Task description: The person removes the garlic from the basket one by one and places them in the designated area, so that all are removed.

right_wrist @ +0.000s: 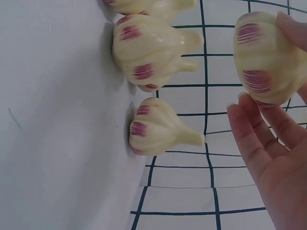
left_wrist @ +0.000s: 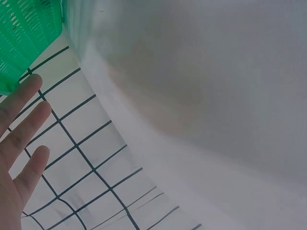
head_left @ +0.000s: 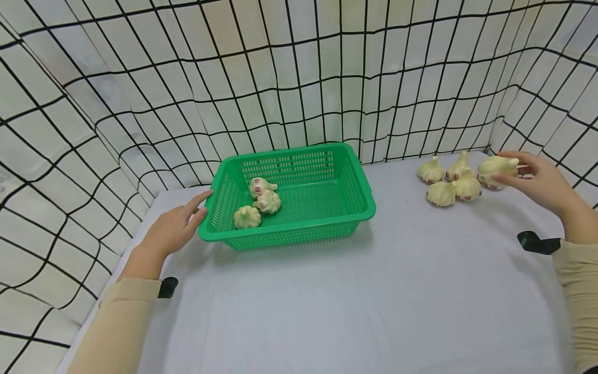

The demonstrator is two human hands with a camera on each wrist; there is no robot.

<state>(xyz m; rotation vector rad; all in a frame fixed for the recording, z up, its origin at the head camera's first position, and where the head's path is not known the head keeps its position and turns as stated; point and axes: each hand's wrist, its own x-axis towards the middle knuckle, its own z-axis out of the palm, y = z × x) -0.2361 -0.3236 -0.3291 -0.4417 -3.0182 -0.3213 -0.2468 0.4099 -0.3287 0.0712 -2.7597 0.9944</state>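
Observation:
My right hand (head_left: 542,179) pinches a pale garlic bulb (head_left: 497,170) between thumb and fingers at the far right. In the right wrist view, this held bulb (right_wrist: 266,60) shows purple streaks, and it is apart from the other bulbs. Several more garlic bulbs (head_left: 440,193) sit close together on the table just left of that hand. My left hand (head_left: 175,228) is at the left end of a green plastic basket (head_left: 285,236), fingertips right at its rim and fingers fairly straight. Three garlic bulbs (head_left: 247,217) lie in the left part of the basket.
White cloth covers the table (head_left: 299,306). Black netting (head_left: 308,78) over white walls rises at the back and along both sides, close behind the basket and the bulbs. A dark strap piece (head_left: 537,242) juts from the right sleeve.

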